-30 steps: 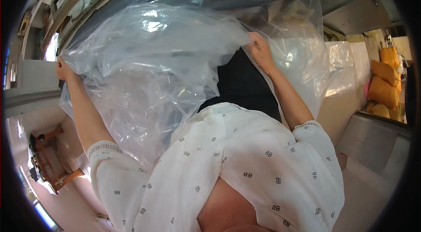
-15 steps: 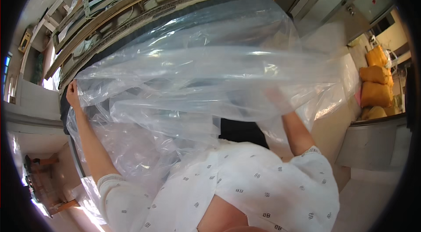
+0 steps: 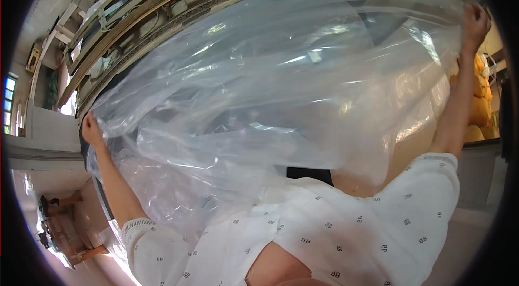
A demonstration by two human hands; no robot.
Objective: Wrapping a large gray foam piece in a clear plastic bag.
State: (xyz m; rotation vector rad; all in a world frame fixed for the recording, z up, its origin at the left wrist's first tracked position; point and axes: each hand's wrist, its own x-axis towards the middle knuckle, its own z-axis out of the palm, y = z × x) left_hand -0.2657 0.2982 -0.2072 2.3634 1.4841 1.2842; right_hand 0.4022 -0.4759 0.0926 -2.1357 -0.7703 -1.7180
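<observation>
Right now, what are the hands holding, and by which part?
Both hold one large clear plastic sheet, spread wide. The left hand grips its lower left edge; the right hand grips its upper right edge, arm raised.

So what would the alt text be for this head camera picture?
A person spreads a big clear plastic sheet wide, left hand gripping one edge low, right hand gripping the other high. White patterned sleeves show below, yellow sacks at right.
</observation>
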